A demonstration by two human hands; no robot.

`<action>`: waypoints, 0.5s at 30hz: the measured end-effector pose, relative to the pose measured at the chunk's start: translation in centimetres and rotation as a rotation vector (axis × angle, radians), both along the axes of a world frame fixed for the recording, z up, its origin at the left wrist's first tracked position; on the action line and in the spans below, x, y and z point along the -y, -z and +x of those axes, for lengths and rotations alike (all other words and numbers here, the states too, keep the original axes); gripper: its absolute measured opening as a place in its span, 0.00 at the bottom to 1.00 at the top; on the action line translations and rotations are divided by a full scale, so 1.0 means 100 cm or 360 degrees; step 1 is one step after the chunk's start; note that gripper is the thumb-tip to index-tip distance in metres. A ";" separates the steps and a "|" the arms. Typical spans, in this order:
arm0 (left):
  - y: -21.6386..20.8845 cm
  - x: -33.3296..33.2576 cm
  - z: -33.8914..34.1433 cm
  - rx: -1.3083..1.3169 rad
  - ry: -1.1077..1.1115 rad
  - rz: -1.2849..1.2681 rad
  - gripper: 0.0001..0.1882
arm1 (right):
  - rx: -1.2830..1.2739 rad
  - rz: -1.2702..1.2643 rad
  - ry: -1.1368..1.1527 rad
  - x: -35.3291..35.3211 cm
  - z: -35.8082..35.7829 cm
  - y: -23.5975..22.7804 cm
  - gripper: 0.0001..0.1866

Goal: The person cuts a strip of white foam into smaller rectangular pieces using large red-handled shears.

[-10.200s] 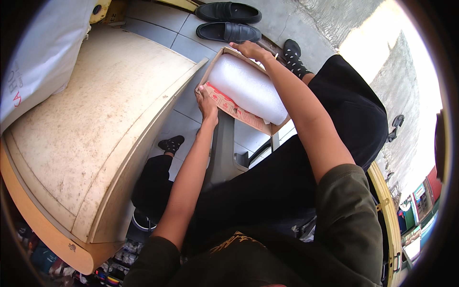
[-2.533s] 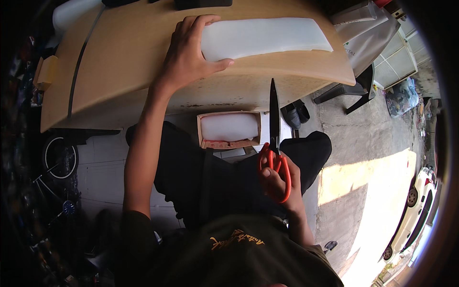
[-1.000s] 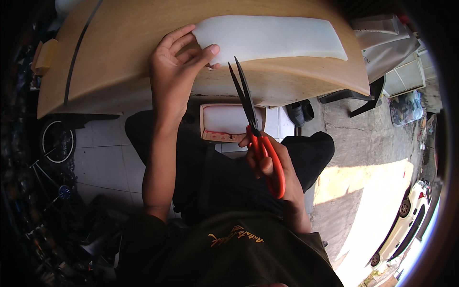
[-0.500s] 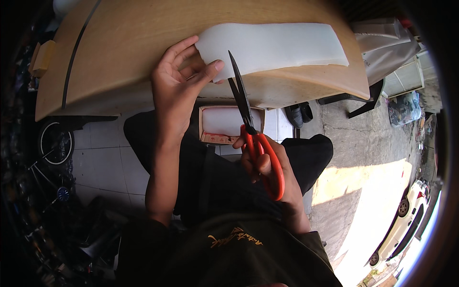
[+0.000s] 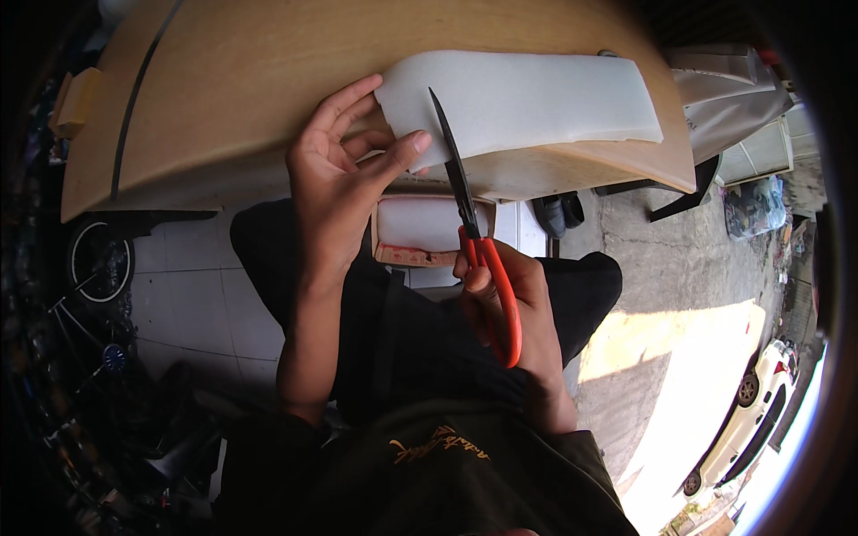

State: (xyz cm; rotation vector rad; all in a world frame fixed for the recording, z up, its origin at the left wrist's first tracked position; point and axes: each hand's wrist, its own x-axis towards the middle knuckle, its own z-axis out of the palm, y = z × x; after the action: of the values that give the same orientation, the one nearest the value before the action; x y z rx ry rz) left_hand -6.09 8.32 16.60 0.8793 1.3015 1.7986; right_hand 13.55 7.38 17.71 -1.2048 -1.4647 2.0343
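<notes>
A long strip of white foam sheet lies over the wooden table, its near left corner bent toward me. My left hand pinches that corner, thumb on top and fingers behind the left edge. In my right hand is a pair of scissors with red handles and dark blades pointing away from me. One blade lies over the foam sheet close to my left thumb. The other blade is mostly hidden, and the blades look nearly together. My right fingers are wrapped through the handles.
The wooden table has a curved front edge. Below it, a cardboard box with white sheets sits on the tiled floor between my knees. Dark shoes stand to its right. A bicycle wheel is at left, and a white car is outside at right.
The scissor blades have come closer together at the foam sheet's near edge. My left hand and the sheet have shifted slightly right and toward me.
</notes>
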 end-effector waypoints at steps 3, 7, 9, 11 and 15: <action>0.001 0.000 0.000 0.0007 0.0000 0.0000 0.32 | 0.0128 -0.0046 0.0014 -0.001 -0.001 -0.001 0.25; 0.000 -0.001 0.001 -0.0017 -0.0012 -0.0017 0.32 | 0.0162 -0.0047 0.0044 -0.002 -0.002 -0.002 0.23; -0.001 -0.001 0.000 -0.0004 -0.0015 -0.0023 0.32 | 0.0154 -0.0055 0.0057 -0.002 -0.002 -0.003 0.22; 0.000 -0.001 0.000 0.0001 -0.0011 -0.0021 0.32 | 0.0149 -0.0073 0.0080 -0.003 -0.003 -0.003 0.21; 0.001 -0.001 -0.001 0.0001 -0.0003 -0.0011 0.32 | 0.0124 -0.0072 0.0103 -0.003 -0.003 -0.003 0.21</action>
State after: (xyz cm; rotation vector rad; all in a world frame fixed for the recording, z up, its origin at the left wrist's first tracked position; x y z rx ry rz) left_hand -6.23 8.44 16.54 0.8740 1.3077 1.7946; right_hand 13.27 7.69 18.00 -1.3462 -1.4026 2.0086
